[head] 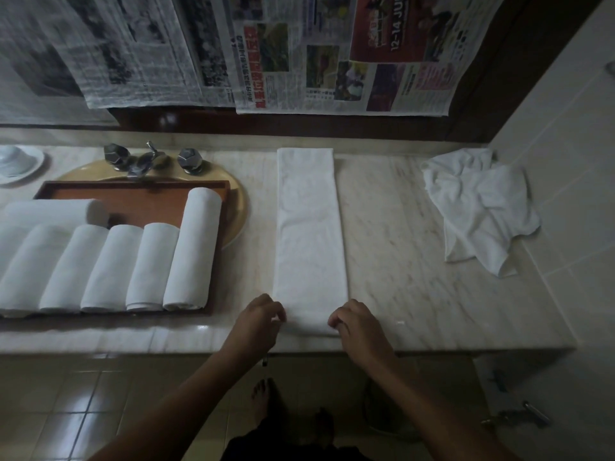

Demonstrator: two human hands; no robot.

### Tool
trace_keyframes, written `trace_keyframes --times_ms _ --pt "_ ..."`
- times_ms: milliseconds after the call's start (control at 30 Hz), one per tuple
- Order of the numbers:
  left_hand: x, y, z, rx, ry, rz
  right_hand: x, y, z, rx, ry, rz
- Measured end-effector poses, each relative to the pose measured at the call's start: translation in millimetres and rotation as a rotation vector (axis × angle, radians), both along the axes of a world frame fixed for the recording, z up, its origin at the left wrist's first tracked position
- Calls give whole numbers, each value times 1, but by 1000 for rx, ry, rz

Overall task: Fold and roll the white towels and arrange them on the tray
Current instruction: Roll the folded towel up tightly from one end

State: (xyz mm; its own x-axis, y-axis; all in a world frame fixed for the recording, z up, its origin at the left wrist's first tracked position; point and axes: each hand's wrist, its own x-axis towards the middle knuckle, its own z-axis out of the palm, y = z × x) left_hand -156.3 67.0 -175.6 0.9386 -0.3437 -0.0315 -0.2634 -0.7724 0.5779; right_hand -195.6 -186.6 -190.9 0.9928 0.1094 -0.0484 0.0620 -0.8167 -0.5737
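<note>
Now your left hand (263, 316) and right hand (357, 322) pinch the long folded white towel (309, 227) stretching away from your curled fingers, probably to start an even roll.

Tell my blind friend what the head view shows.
Left hand and right hand pinch the near end of a folded towel on a counter. Rolled towels sit on a tray to its left, a crumpled towel to its right.

Dim, underexposed – dark corners, wide-angle bending at edges, soft detail.
</note>
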Motion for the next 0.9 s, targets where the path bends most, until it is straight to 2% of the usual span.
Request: trace_keyframes --times_ms 67,167,300,467,600,800,900 --pt "-8 -2 -7 81 -113 -133 -5 2 -5 -42 -19 34" --pt "-16 -1 -14 162 -176 -220 -12 1 -6 -85 -84 84" --pt "-17 1 -14 240 -181 -237 -14 -1 -4 -145 -79 132" --pt "-10 2 -13 200 -171 -213 -9 -2 -4 -213 -93 154" --pt "-7 6 -4 66 -44 -88 -11 -11 3 -158 -69 134" --pt "-4 12 10 -133 293 181 -10 -21 12 189 59 -50" --pt "4 14 11 -213 409 272 -4 -19 11 219 33 -111"
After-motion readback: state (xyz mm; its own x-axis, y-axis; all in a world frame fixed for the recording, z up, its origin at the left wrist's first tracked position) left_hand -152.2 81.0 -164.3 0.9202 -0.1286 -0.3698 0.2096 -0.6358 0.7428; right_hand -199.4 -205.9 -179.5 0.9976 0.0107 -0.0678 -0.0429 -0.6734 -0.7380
